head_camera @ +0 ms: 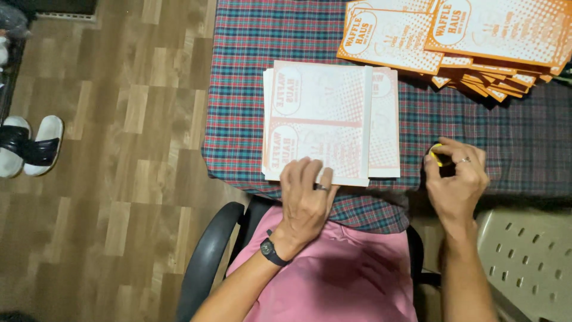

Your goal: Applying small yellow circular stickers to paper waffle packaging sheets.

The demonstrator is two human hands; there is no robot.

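My left hand [305,197] lies flat, fingers apart, on the near edge of a stack of pale pink and white printed sheets [325,119] on the plaid tablecloth [238,107]. It wears a ring and a dark wristwatch. To the right, my right hand [456,179] rests on the cloth with its fingers curled around a small yellow round object [438,156], mostly hidden by the fingers. A ring shows on this hand too.
A fanned pile of orange and white printed cartons [459,42] lies at the table's far right. A black chair arm [205,256] is beside my pink lap. A perforated white plastic stool [527,256] stands at right. Slippers [30,146] lie on the wooden floor.
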